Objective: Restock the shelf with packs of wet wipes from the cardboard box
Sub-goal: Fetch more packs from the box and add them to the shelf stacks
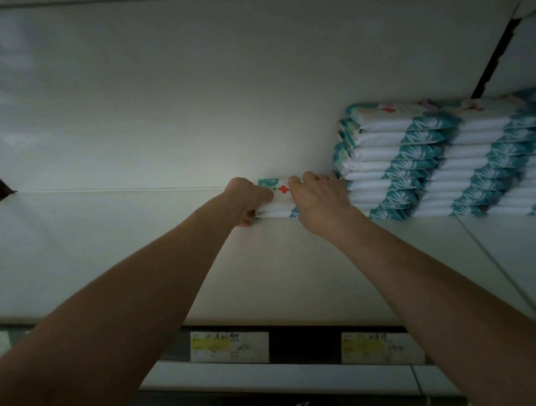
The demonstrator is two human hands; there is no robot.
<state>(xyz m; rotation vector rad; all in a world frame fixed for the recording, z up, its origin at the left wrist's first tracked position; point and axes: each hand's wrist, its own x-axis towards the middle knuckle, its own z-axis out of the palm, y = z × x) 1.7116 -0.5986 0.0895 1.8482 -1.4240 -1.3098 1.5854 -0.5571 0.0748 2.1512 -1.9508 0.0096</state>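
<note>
Two white and teal packs of wet wipes point(276, 200), the top one bearing a red cross, lie stacked at the back of the white shelf point(135, 252). My left hand point(248, 199) grips their left end. My right hand point(319, 202) is clamped over their right end, hiding it. Just right of them stand tall stacks of the same packs point(391, 159), touching the back wall. The cardboard box is out of view.
More stacks of packs point(492, 169) fill the shelf's right side. Two price labels point(229, 346) point(382, 349) sit on the shelf's dark front rail. A lower shelf edge shows at the bottom. The shelf left of my hands is bare white board.
</note>
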